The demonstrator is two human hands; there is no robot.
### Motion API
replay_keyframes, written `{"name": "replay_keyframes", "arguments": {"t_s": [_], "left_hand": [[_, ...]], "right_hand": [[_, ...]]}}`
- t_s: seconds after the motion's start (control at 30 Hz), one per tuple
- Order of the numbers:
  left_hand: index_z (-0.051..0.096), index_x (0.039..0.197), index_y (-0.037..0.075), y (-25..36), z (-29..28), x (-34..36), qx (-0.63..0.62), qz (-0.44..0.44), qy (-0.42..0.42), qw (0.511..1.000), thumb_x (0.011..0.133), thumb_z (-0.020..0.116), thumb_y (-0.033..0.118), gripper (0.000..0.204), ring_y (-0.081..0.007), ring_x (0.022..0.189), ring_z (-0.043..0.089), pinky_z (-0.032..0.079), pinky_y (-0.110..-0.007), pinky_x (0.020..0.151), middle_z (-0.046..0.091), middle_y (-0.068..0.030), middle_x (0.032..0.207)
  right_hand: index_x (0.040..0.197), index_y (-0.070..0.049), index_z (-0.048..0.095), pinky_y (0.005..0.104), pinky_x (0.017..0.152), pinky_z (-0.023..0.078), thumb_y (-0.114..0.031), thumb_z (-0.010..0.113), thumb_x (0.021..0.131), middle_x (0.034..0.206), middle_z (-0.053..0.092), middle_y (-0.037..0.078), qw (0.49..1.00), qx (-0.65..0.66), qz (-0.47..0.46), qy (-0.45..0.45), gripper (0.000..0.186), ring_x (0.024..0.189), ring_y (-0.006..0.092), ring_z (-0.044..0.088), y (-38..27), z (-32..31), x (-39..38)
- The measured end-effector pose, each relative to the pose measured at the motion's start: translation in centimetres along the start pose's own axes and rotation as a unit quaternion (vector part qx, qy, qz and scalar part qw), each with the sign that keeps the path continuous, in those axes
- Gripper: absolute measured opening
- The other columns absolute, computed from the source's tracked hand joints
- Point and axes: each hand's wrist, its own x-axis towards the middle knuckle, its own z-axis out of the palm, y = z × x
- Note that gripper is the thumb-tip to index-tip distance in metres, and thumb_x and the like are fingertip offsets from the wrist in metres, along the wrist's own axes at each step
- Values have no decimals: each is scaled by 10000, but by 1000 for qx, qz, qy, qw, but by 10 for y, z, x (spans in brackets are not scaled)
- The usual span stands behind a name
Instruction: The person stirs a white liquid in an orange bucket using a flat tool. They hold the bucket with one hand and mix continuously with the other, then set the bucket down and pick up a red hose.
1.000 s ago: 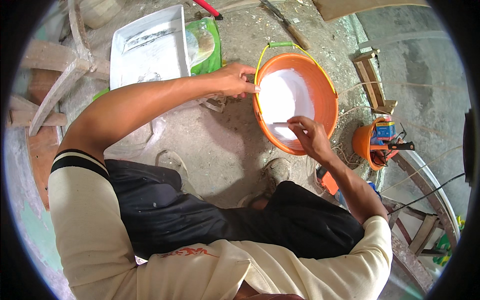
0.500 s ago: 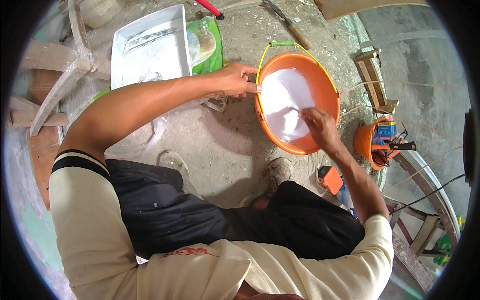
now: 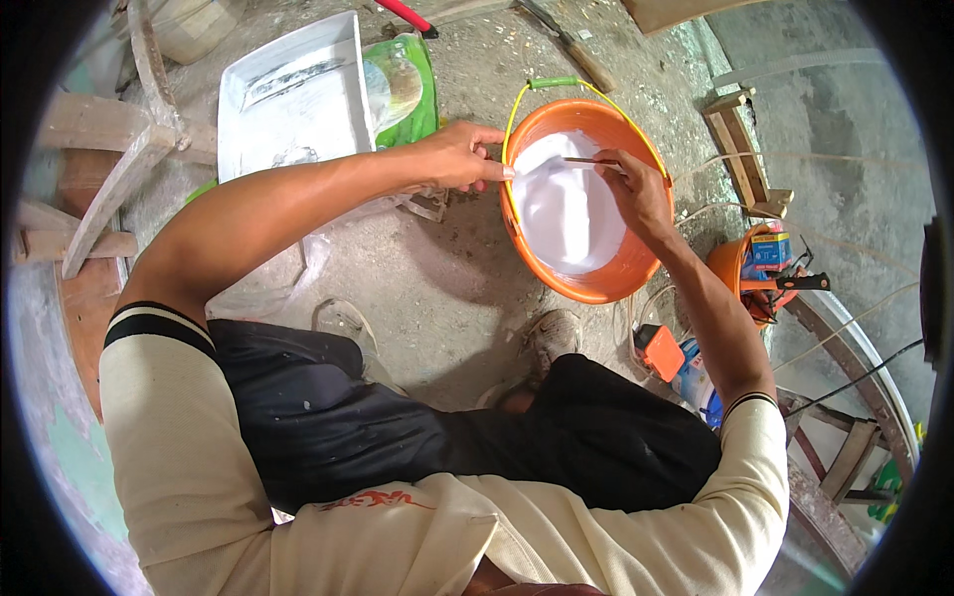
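Observation:
An orange bucket (image 3: 596, 116) with a yellow handle and green grip stands on the floor in front of me. A thick white liquid (image 3: 568, 223), like paint, fills its lower part. My left hand (image 3: 465, 157) holds the bucket's left rim, thumb and fingers closing on the edge. Over the bucket's right side, my right hand (image 3: 638, 194) pinches a thin brown stick (image 3: 584, 160). The stick lies almost level, pointing left across the liquid; its far end looks whitish, and I cannot tell how deep it dips.
A white tray (image 3: 234, 129) rests on a green bag (image 3: 422, 109) at left. Wooden legs (image 3: 119, 189) stand farther left. To the right are a small orange bucket of tools (image 3: 725, 260), an orange-topped item (image 3: 659, 351) and a wooden frame (image 3: 733, 149). A wooden-handled tool (image 3: 586, 65) lies behind.
My right hand has moved up and away from me, and the stick has swung from the middle of the liquid to its far side. My left hand stays on the rim.

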Motion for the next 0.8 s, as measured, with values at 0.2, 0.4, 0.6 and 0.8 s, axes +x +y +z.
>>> {"name": "replay_keyframes", "arguments": {"t_s": [0.2,0.4,0.6,0.8], "left_hand": [[535,1574,64,-3,3,0,-14,0,26,1000,953,826,308,728,-131,763,673,542,-293,632,624,-20,812],[563,1549,69,-4,2,0,-22,-2,23,999,955,823,305,691,-129,767,674,538,-293,629,641,-21,827],[516,1591,80,4,1,-2,-3,-5,-4,1000,973,800,370,740,-137,868,681,563,-292,734,648,-24,934],[518,1589,77,0,2,-1,-8,-10,20,1000,957,822,335,747,-132,802,673,549,-287,674,641,-19,874]], "right_hand": [[1155,-2,735,442,888,603,-37,693,981,1124,763,183,989,-121,-58,-62,182,1017,371,753,-14,-9,-55],[1189,-33,735,397,751,587,-121,689,1033,1011,780,177,993,4,40,-111,185,881,302,772,-48,14,-78],[1195,-35,730,389,757,592,-99,708,1013,1015,786,167,998,46,28,-25,194,887,290,782,-11,15,-15],[1172,-22,730,442,844,607,-73,705,992,1116,758,180,991,-120,-49,-19,189,988,388,750,9,-13,-23]]}}
